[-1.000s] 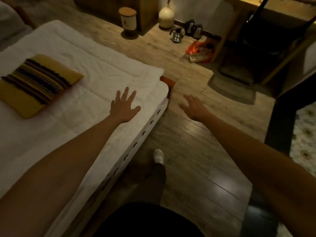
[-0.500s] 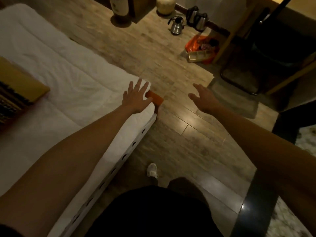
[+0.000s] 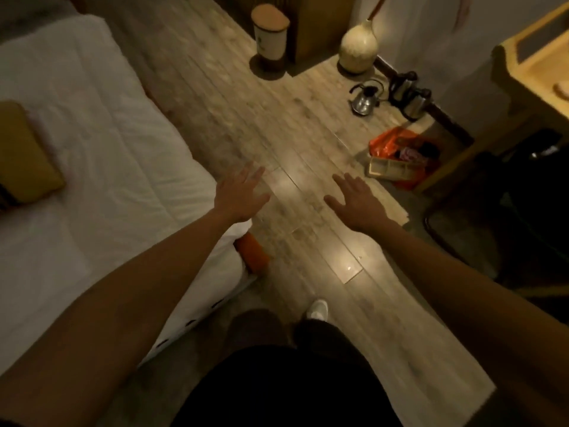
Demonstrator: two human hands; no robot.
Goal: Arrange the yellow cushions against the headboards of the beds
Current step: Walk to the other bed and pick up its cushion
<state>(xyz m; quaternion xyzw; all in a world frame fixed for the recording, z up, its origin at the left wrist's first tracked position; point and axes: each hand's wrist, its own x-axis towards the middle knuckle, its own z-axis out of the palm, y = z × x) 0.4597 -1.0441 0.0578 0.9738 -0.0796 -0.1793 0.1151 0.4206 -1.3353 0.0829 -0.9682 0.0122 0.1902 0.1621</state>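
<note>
A yellow cushion (image 3: 26, 155) lies flat on the white bed (image 3: 117, 167) at the far left, partly cut off by the frame edge. My left hand (image 3: 241, 195) is stretched out past the bed's corner, fingers spread, holding nothing. My right hand (image 3: 357, 200) hovers over the wooden floor, also spread and empty. Both hands are well to the right of the cushion. No headboard is in view.
An orange bed corner (image 3: 254, 252) sticks out below my left arm. On the floor ahead stand a lidded bin (image 3: 270, 32), a round vase (image 3: 358, 47), kettles (image 3: 365, 98), and an orange bag with a tray (image 3: 397, 158). A wooden table (image 3: 535, 66) and dark chair (image 3: 505, 217) are at right.
My left hand has moved off the mattress corner and now hangs over the floor. The view has swung forward along the floor, and the cushion has slid to the left edge.
</note>
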